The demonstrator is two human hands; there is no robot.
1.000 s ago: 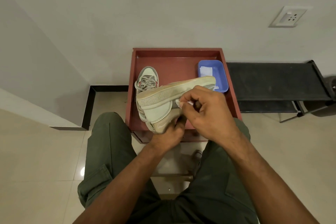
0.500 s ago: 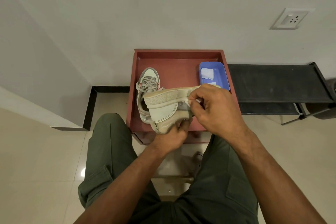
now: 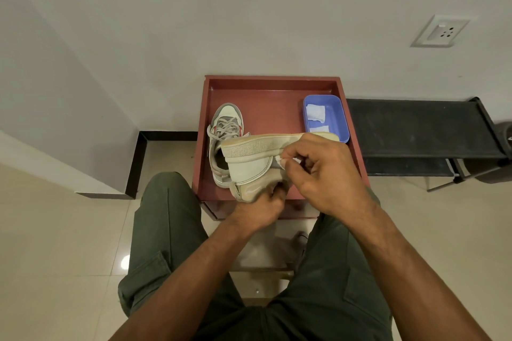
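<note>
Fingers of both hands are curled. Over the red surface mid-frame, the left hand grips the sneaker from below, and the right hand pinches a white wipe against its side. Wiping looks about midway, with the second sneaker apparently not yet done.

Shoe tips flatter

The held shoe now lies more level, its toe end lower, and the right hand shifts the wipe slightly along its side.

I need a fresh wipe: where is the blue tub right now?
In the head view, the blue tub sits at the far right of the red tray, just beyond the held shoe.
</note>
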